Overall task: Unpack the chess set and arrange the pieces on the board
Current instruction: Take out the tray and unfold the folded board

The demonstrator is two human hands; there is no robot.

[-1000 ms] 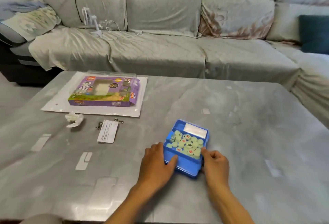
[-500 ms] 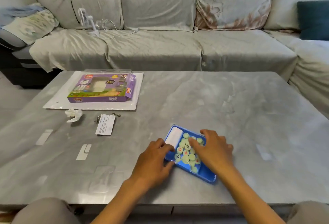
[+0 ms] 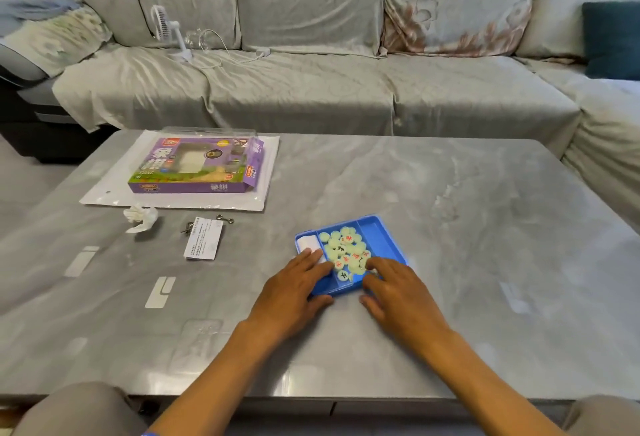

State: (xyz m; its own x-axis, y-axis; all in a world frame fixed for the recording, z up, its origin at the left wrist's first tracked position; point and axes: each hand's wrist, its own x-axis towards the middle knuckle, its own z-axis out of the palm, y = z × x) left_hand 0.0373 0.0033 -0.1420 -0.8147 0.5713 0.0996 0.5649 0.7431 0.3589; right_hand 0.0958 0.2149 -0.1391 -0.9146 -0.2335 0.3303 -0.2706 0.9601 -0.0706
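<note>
A blue tray (image 3: 381, 239) sits on the grey table (image 3: 450, 193) in front of me. Its middle compartment holds several pale green round chess pieces (image 3: 346, 252) with red or black characters. A white roll (image 3: 306, 243) lies in its left compartment. My left hand (image 3: 294, 286) holds the tray's near left corner, fingers laid over the white roll and thumb against the front wall. My right hand (image 3: 398, 291) rests at the near right corner, fingertips touching the nearest pieces without holding any. No board lies spread out in view.
A purple chess-set box (image 3: 194, 165) lies on a white plastic bag (image 3: 266, 172) at the far left. Closer are a crumpled tissue (image 3: 140, 218), a paper slip (image 3: 203, 243) and small metal hooks (image 3: 225, 219). A sofa (image 3: 311, 82) with a small fan (image 3: 166, 31) runs behind the table.
The tray has turned and now lies flat with its right compartment exposed. My right hand slid back from covering the pieces to the near right corner. My left hand stayed on the left corner.
</note>
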